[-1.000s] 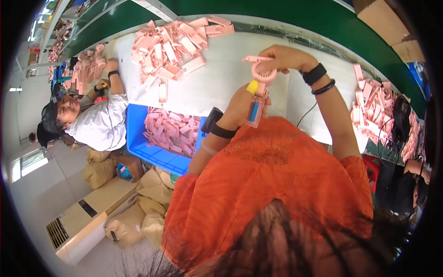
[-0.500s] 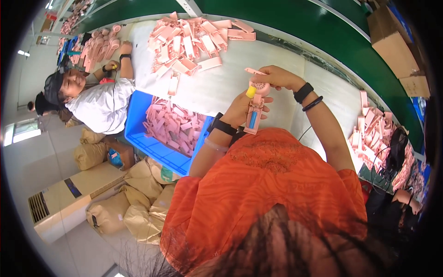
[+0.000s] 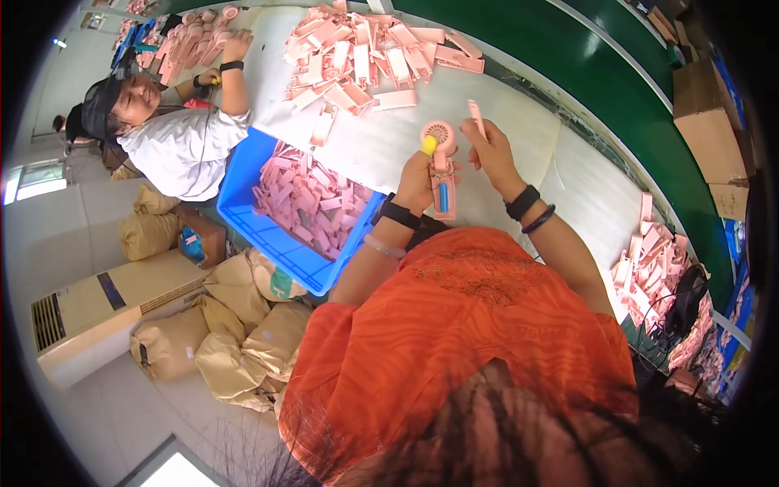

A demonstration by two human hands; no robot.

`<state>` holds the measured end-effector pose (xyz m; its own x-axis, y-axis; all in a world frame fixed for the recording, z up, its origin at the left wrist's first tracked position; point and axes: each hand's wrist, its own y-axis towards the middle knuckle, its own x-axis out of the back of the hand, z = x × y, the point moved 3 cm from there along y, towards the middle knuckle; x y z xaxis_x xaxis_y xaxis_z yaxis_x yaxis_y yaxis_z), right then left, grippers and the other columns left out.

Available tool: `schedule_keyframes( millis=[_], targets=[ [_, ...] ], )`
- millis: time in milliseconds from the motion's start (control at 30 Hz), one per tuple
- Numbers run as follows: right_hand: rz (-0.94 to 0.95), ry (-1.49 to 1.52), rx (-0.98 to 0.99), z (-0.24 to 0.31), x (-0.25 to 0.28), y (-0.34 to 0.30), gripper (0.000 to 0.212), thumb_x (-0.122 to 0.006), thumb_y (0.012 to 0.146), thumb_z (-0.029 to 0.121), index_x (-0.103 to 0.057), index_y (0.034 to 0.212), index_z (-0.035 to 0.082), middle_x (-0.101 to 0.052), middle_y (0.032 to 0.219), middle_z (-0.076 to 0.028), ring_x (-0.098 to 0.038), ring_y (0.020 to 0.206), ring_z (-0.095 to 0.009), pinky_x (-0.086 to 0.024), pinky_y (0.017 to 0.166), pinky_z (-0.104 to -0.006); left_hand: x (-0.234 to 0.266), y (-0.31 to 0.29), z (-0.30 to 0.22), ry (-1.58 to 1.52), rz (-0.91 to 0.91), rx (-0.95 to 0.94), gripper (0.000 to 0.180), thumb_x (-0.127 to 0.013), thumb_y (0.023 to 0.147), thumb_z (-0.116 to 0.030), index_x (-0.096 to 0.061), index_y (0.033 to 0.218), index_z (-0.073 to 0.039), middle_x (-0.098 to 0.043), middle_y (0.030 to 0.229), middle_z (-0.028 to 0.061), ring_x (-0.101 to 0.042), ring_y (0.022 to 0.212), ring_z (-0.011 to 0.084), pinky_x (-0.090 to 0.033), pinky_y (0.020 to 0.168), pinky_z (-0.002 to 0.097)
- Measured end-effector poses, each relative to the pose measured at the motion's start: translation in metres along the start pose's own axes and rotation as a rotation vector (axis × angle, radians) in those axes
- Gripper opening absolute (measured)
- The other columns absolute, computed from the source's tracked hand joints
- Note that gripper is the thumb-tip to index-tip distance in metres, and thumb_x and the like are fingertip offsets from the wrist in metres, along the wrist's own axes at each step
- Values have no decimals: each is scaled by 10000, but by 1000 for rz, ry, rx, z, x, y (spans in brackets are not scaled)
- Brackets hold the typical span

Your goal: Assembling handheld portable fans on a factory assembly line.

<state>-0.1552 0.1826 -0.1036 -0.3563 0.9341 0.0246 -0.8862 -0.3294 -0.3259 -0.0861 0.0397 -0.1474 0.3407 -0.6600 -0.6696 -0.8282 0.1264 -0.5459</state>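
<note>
My left hand (image 3: 415,183) is closed around a pink handheld fan (image 3: 439,132), its round grille pointing away from me. The fan's handle lies open, and a blue cylindrical battery (image 3: 444,197) shows inside it. Something yellow (image 3: 429,145) covers the tip of my left thumb, next to the grille. Just right of the fan, my right hand (image 3: 497,161) pinches a slim pink plastic cover (image 3: 475,118), held upright and apart from the fan.
Pink handle shells (image 3: 357,61) are heaped on the white table (image 3: 519,105). A blue crate (image 3: 235,199) of pink parts stands at the left, beside a co-worker (image 3: 174,150). More pink parts (image 3: 647,264) pile up at the right. Brown sacks (image 3: 235,341) lie on the floor.
My right hand has drawn away from the fan to the right, with the pink cover in its fingers. The fan's grille is now uncovered, and the whole view has shifted slightly.
</note>
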Motion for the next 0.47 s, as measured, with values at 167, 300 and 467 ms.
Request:
schedule_keyframes(
  millis=[167,300,467],
  targets=[
    [69,237,120,-2,-4,-22,276,-581,909,234,-561,1090,27,-645,939,-60,-635,724,-127,-493,566,-240,-8,4,-13,-120,-6,-182,409,-506,954,-362,-519,1184,-24,-627,1069,127,-646,899,262,-552,730,423],
    [39,215,64,-9,9,-28,259,-563,918,217,-560,1091,24,-646,950,-65,-653,773,-147,-508,612,-260,-2,7,-22,-213,-45,-214,415,-532,942,-361,-513,1195,-31,-620,1084,127,-629,953,265,-543,767,436],
    [190,12,-245,-41,31,-33,332,-599,896,263,-560,1134,34,-651,990,-89,-663,761,-163,-526,660,-242,24,0,-60,-205,-85,-310,539,-560,905,-463,-487,1261,-65,-610,1131,107,-609,1003,260,-516,849,474]
  ],
)
